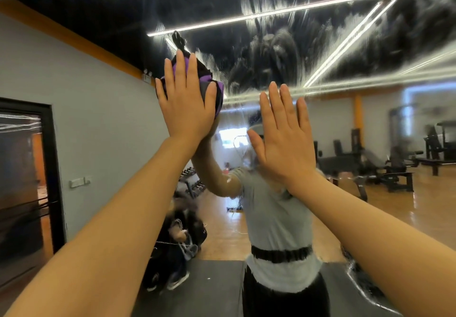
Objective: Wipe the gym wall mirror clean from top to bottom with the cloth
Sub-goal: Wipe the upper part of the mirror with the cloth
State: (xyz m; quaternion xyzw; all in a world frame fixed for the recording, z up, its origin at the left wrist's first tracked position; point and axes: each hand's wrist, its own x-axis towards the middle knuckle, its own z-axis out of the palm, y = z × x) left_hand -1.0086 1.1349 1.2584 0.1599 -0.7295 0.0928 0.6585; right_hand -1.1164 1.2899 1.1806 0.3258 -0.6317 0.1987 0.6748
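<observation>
Pressing flat against the mirror (308, 53), the left hand (186, 99) has its fingers straight and spread over a bunched purple-and-black cloth (214, 87). Cloth sits between palm and glass, high on the mirror's left part; folds poke out above the fingertips and to the right of the hand. A dark loop of fabric sticks up from the top of the bundle.

Right hand (283, 134): open, fingers straight and close together, palm toward the glass, holding nothing. It is raised lower than the left and to the right of it. Whether it actually touches the mirror is hard to tell from this angle.

Mirror surface: wet streaks and smears across the upper part, over the reflected dark ceiling and light strips (271, 13). Streaking also at lower right.

Reflection shows a person in a grey shirt (278, 220) with a black belt, weight benches (385, 168) on a wooden floor, a dumbbell rack (192, 181).

Left of the mirror: grey wall, dark door frame (55, 176), wall switch (80, 181).
</observation>
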